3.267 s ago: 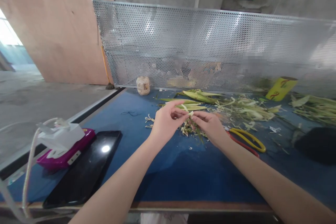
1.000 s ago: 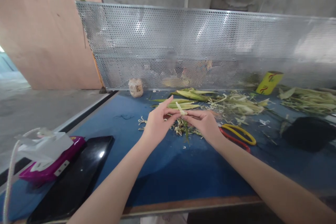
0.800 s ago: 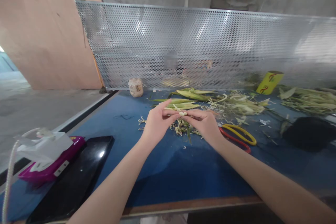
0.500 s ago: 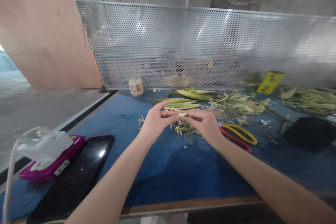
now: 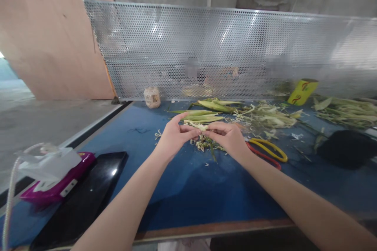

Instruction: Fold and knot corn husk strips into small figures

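Note:
My left hand (image 5: 176,134) and my right hand (image 5: 228,136) meet above the middle of the blue table. Between their fingertips is a small pale strip of corn husk (image 5: 202,127), pinched from both sides. Just below the fingers lies a little heap of pale and green plant scraps (image 5: 203,143). Behind the hands rest long green corn husk leaves (image 5: 203,116), partly hidden by my fingers. Scissors (image 5: 269,149) with one yellow and one red handle lie beside my right wrist, their blades hidden.
Loose husk piles (image 5: 265,115) spread at the back right, near a yellow can (image 5: 303,91). A jar (image 5: 152,97) stands by the perforated metal screen (image 5: 182,43). At left are a black tablet (image 5: 85,192) and a purple tissue box (image 5: 44,192); a black object (image 5: 347,149) lies right.
The pale strip between my fingertips shows longer and more spread out. Both hands stay in nearly the same place, with a slight shift of the fingers.

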The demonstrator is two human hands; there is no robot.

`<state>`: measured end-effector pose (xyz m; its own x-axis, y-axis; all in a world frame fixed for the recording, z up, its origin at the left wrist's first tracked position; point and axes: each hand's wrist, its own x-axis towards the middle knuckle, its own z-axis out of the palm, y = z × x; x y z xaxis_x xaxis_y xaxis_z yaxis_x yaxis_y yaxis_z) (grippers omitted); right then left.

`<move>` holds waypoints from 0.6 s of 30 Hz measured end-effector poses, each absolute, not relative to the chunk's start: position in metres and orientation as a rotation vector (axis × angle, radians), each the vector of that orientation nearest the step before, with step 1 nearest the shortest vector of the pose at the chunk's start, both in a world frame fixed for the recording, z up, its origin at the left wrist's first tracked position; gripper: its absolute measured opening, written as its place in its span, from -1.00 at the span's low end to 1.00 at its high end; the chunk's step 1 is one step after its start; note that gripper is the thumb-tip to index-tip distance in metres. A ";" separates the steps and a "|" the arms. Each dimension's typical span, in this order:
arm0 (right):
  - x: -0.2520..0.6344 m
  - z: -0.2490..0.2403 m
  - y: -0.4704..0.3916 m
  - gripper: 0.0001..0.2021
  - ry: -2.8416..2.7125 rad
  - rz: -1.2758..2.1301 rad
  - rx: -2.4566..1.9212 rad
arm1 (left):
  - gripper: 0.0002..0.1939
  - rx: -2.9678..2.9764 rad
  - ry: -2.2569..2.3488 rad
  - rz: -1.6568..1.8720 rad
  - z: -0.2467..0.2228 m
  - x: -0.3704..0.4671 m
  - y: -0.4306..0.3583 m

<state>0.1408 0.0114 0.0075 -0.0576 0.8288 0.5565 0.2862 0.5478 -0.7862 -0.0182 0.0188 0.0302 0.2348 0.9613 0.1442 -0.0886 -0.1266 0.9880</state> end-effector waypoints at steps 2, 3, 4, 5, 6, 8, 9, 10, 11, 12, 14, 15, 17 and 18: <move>0.142 0.006 0.013 -0.92 -1.634 0.647 -0.954 | -0.26 1.377 0.909 1.136 0.031 -0.020 0.019; 0.143 0.006 0.014 -0.91 -1.639 0.682 -0.944 | -0.27 1.382 0.918 1.127 0.031 -0.020 0.019; 0.143 0.005 0.015 -0.90 -1.639 0.711 -0.933 | -0.27 1.382 0.928 1.120 0.031 -0.021 0.019; 0.144 0.005 0.015 -0.89 -1.636 0.733 -0.923 | -0.27 1.385 0.938 1.110 0.032 -0.021 0.019; 0.144 0.004 0.016 -0.88 -1.633 0.745 -0.920 | -0.28 1.389 0.949 1.102 0.032 -0.021 0.019; 0.144 0.003 0.016 -0.87 -1.636 0.739 -0.930 | -0.30 1.400 0.957 1.092 0.032 -0.020 0.018; 0.144 0.003 0.016 -0.88 -1.640 0.721 -0.940 | -0.32 1.406 0.956 1.093 0.032 -0.020 0.018; 0.144 0.003 0.016 -0.89 -1.645 0.698 -0.954 | -0.34 1.411 0.958 1.092 0.031 -0.019 0.018; 0.144 0.004 0.015 -0.89 -1.648 0.671 -0.971 | -0.36 1.415 0.959 1.092 0.031 -0.019 0.019; 0.143 0.004 0.014 -0.89 -1.649 0.647 -0.988 | -0.38 1.422 0.959 1.092 0.030 -0.019 0.019; 0.142 0.006 0.012 -0.86 -1.637 0.630 -1.026 | -0.42 1.443 0.948 1.090 0.027 -0.018 0.020; 0.141 0.007 0.011 -0.86 -1.621 0.643 -1.047 | -0.44 1.452 0.934 1.090 0.026 -0.018 0.021; 0.140 0.009 0.011 -0.86 -1.582 0.702 -1.077 | -0.48 1.458 0.903 1.092 0.024 -0.017 0.022; 0.140 0.009 0.011 -0.85 -1.560 0.737 -1.082 | -0.49 1.454 0.894 1.092 0.023 -0.017 0.022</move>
<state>0.1400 0.0107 0.0091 -0.0404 0.9132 0.4055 0.2664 0.4010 -0.8765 -0.0169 0.0218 0.0232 0.3016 0.9398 0.1606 -0.0281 -0.1596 0.9868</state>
